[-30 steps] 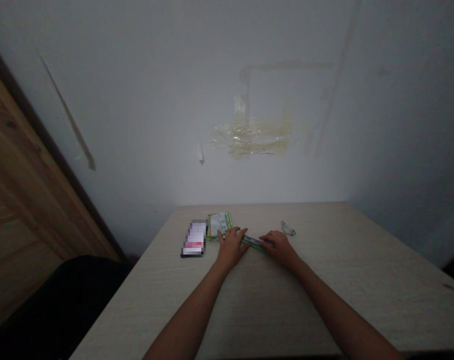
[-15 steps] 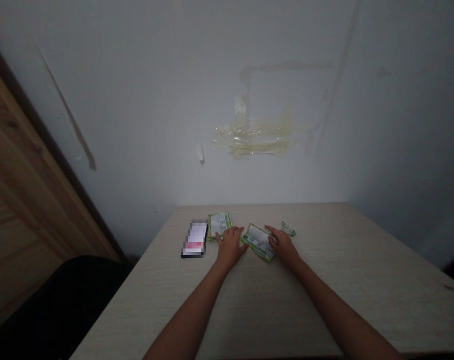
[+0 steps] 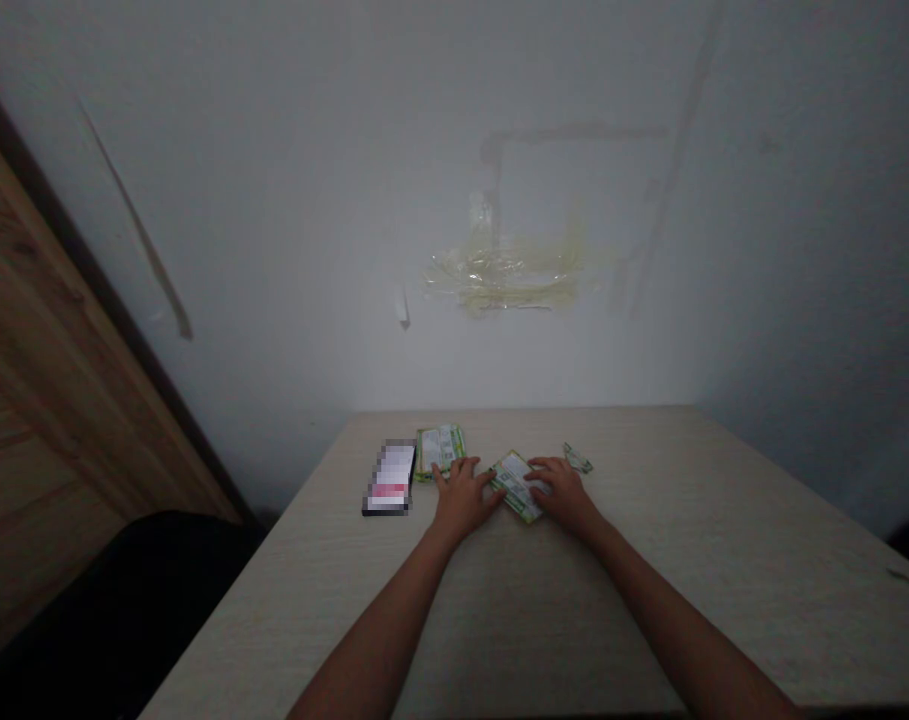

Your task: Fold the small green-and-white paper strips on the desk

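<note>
The green-and-white packet (image 3: 515,484) lies flat on the worktop (image 3: 619,630) between both loosely spread hands, long axis running far-left to near-right, left hand (image 3: 463,495) at its left edge, right hand's (image 3: 565,491) fingers overlapping its right.

Desk (image 3: 724,540) against wall (image 3: 274,200), wall behind; tape (image 3: 521,285) on wall, above desk's middle; on desk toward the rear, left to right: phone (image 3: 389,482), rear packet (image 3: 439,448) just right of it, front packet (image 3: 512,482), scrap (image 3: 578,460); front packet sits right of rear packet and a bit nearer the viewer, between left grip (image 3: 465,497) and right grip (image 3: 564,494); left grip at rear packet's front edge, contact unclear; right grip over front packet's right side; scrap just behind right grip; wooden panel (image 3: 34,330) far left, beyond desk.
</note>
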Motion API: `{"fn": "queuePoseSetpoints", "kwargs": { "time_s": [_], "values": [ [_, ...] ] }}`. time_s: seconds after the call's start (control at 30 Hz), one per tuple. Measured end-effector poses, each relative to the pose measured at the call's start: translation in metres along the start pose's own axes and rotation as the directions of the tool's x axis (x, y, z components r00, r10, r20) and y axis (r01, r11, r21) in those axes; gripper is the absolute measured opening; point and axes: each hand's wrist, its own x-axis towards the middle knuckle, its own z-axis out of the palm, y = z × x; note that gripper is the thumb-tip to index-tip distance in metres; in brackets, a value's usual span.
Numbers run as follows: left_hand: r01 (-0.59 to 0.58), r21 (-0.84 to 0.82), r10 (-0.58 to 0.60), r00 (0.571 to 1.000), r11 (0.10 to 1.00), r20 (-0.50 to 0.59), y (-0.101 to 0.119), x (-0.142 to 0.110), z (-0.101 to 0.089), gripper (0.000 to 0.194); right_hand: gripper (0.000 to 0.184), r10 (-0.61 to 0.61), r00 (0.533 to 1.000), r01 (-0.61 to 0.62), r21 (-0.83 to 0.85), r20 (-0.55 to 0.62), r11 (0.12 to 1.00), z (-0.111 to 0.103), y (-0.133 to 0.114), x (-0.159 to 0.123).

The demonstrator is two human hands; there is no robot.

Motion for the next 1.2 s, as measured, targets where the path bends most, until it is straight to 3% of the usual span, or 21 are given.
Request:
{"fn": "queuePoseSetpoints", "kwargs": {
  "time_s": [0.17,0.47,0.7,0.97,1.2],
  "values": [
    [-0.008,-0.009,0.008,1.0,1.0,0.016,0.0,0.0,-0.002,0.044,0.028,-0.075,0.997,0.073,0.044,0.025,0.996,0.002,0.001,0.0],
    [-0.048,-0.052,0.05,0.998,0.997,0.042,-0.001,0.002,-0.011,0.021,0.02,-0.178,0.984,0.176,0.048,0.031,0.983,0.002,0.005,0.001],
    [-0.101,-0.042,0.104,0.993,0.994,0.058,-0.003,0.0,-0.008,0.048,0.026,-0.178,0.981,0.172,0.088,0.073,0.981,-0.001,0.004,-0.002],
    [-0.168,-0.072,0.177,0.974,0.983,0.144,-0.003,0.0,-0.017,0.036,0.043,-0.133,0.978,0.112,0.131,0.162,0.985,-0.007,0.007,-0.002],
    [-0.214,-0.124,0.236,0.948,0.969,0.213,-0.008,0.001,-0.022,0.062,0.059,-0.161,0.959,0.116,0.194,0.235,0.974,-0.011,0.013,-0.002]
  ]
}}
